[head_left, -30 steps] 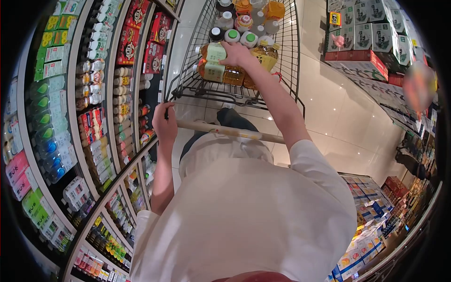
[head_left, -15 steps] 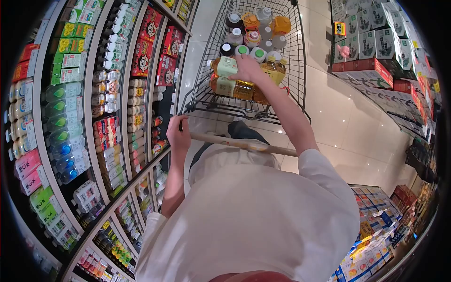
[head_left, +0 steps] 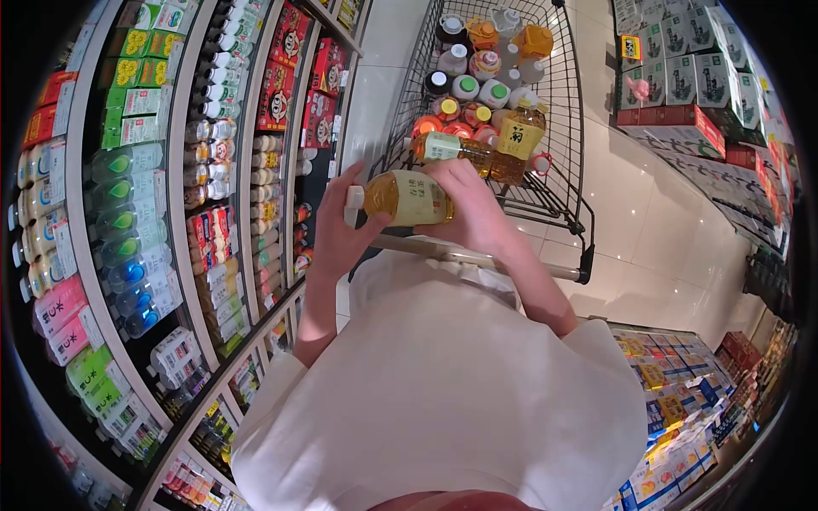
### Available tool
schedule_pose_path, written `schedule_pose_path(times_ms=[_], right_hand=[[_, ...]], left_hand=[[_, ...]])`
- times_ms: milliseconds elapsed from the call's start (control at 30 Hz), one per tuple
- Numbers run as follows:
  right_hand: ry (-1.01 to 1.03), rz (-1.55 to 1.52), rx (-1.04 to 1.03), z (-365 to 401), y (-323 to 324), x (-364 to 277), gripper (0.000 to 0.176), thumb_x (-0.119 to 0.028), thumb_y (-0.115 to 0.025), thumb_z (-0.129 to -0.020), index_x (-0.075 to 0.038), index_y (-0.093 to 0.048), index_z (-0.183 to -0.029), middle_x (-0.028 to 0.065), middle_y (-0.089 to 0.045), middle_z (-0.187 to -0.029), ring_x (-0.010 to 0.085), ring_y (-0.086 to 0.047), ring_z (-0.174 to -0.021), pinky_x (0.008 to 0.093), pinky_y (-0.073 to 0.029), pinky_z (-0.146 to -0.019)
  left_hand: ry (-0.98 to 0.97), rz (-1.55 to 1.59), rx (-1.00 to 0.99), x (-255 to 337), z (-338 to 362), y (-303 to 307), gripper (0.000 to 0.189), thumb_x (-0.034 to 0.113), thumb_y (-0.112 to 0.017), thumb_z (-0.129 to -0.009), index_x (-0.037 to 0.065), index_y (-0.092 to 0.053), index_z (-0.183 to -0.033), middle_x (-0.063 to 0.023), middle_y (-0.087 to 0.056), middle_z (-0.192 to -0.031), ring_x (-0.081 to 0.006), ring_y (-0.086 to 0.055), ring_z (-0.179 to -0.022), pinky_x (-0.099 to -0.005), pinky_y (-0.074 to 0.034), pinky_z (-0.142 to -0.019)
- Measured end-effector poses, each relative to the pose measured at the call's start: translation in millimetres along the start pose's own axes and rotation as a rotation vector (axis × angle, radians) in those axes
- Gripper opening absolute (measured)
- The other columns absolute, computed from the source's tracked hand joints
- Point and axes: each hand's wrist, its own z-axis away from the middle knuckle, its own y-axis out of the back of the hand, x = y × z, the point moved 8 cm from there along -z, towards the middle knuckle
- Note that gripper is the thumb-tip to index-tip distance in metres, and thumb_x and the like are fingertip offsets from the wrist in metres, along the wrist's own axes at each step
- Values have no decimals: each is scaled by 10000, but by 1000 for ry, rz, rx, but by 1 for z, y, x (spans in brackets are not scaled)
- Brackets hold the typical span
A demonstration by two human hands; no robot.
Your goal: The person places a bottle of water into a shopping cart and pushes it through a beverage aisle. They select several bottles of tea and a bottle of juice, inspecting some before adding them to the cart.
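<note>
My right hand (head_left: 467,203) grips the far end of a tea bottle (head_left: 413,198) with a pale green label, a white cap and amber liquid. The bottle lies sideways above the cart handle (head_left: 545,268), its cap pointing left. Around the cap end, my left hand (head_left: 339,228) is open, fingers and thumb spread apart. A similar bottle (head_left: 445,146) rests on its side in the shopping cart (head_left: 564,111), just beyond my right hand. Next to it leans an amber bottle with a yellow label (head_left: 520,140).
Several more capped bottles (head_left: 466,87) stand farther forward in the cart. Shelves of drinks (head_left: 123,204) run close along my left. Stacked cartons (head_left: 682,77) line the right side beyond the tiled floor (head_left: 635,221), and more boxes (head_left: 673,392) sit behind on the right.
My right hand has lifted the tea bottle out of the cart and brought it back toward me. My left hand has let go of the handle and moved up beside the bottle's cap.
</note>
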Motion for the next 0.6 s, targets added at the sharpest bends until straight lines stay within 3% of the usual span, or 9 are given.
schedule_pose_path(times_ms=[67,100,200,333,400,467,533,600], right_hand=[[-54,-37,46,-4,-7,-3,859,-142,-1017,-676,-81,-619,-1435,134,-642,-1378,378,-575,-1305,479,-489,-1143],[-84,-50,72,-8,-11,-4,875,-144,-1016,-679,-79,-614,-1454,138,-642,-1381,379,-574,-1313,481,-485,-1148],[-170,-91,171,-17,-26,-4,937,-196,-1005,-726,-51,-556,-1536,178,-613,-1445,408,-554,-1371,494,-471,-1175],[-399,13,496,-19,-47,0,999,-233,-977,-799,2,-465,-1624,259,-560,-1540,457,-515,-1446,524,-439,-1217],[-543,136,609,-5,-73,2,873,-219,-889,-916,39,-444,-1622,298,-537,-1556,487,-500,-1456,539,-425,-1226],[-680,261,659,11,-101,3,798,-225,-841,-969,42,-454,-1614,309,-539,-1541,493,-510,-1438,544,-437,-1208],[-745,398,620,16,-125,1,721,-238,-789,-1014,18,-481,-1613,302,-563,-1517,492,-542,-1394,553,-438,-1187],[-822,491,621,16,-131,3,659,-261,-766,-1034,11,-517,-1581,284,-595,-1479,479,-569,-1357,550,-455,-1157]], left_hand=[[-6,-55,-133,9,-22,18,523,213,-869,-949,39,-676,-1402,-84,-753,-1086,-182,-706,-941,-355,-576,-861],[-14,-116,-146,20,-35,25,336,246,-837,-977,23,-715,-1196,-74,-722,-935,-170,-665,-775,-357,-551,-714],[-27,-77,-233,17,-74,32,278,244,-808,-1004,18,-701,-1126,-105,-696,-891,-227,-673,-732,-376,-547,-679],[-399,-66,-261,44,-158,43,168,185,-760,-1021,36,-698,-1066,-74,-672,-859,-163,-601,-673,-328,-473,-623],[-502,-31,-246,49,-216,46,171,186,-769,-1018,35,-699,-1058,-76,-679,-859,-177,-615,-673,-330,-478,-626],[-658,-14,-215,58,-270,41,190,188,-789,-1010,28,-694,-1048,-100,-703,-872,-246,-656,-674,-376,-506,-637],[-937,-140,-80,86,-316,26,244,254,-769,-1033,22,-706,-1074,-136,-725,-895,-334,-664,-674,-450,-522,-653],[-608,-300,-158,86,-389,-9,330,355,-703,-1068,28,-721,-1101,-179,-757,-946,-422,-704,-772,-515,-558,-713]])
